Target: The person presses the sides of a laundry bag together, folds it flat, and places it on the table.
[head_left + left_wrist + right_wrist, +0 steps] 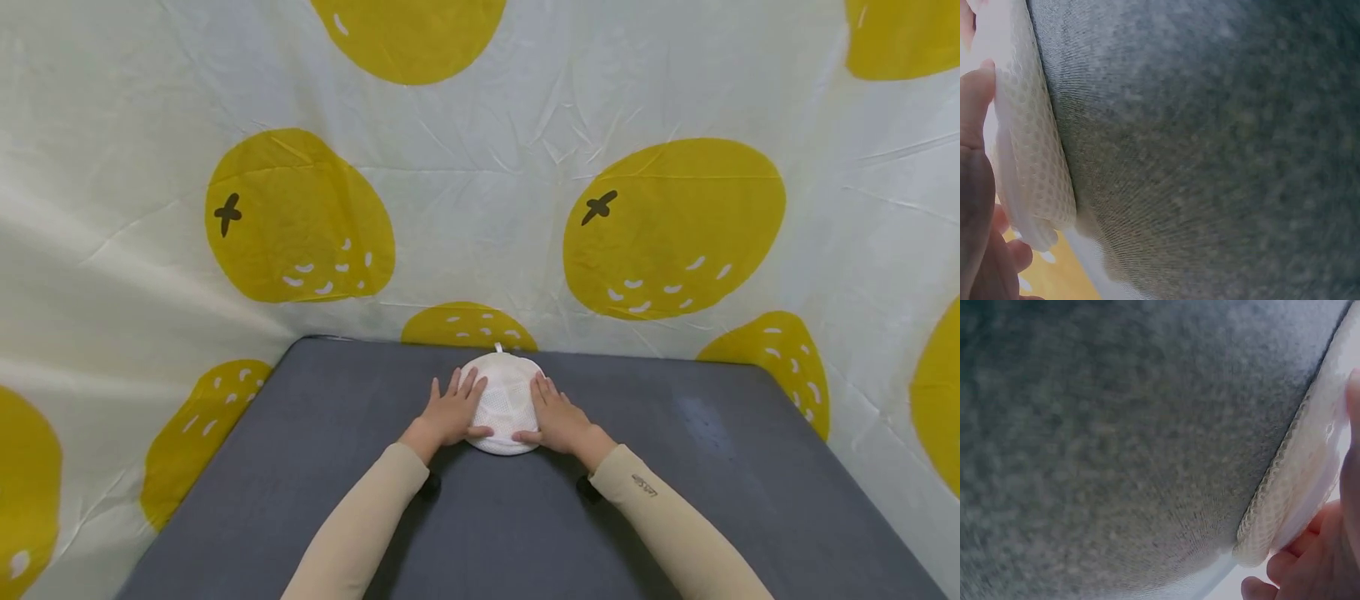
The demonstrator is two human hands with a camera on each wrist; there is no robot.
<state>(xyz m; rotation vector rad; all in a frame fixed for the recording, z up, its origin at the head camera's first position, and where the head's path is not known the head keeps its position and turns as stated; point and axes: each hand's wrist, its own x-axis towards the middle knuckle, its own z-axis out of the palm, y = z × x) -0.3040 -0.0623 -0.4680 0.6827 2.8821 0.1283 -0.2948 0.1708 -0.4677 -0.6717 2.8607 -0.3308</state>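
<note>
A round white mesh laundry bag (504,404) lies on the grey tabletop, with a small white loop at its far edge. My left hand (452,413) rests on the bag's left side, its fingers spread and fairly straight. On the opposite side, my right hand (561,418) lies with straight fingers along the edge and the thumb pointing inward. In the left wrist view the bag's honeycomb mesh side (1035,144) stands a little thick off the surface. The right wrist view shows fingertips (1282,567) against the mesh edge (1272,515). Whatever the bag holds cannot be made out.
The grey table (337,500) runs back to a pale cloth (480,225) printed with big yellow fruit, which hangs behind it and along both sides. A lighter patch (705,421) marks the tabletop at the right.
</note>
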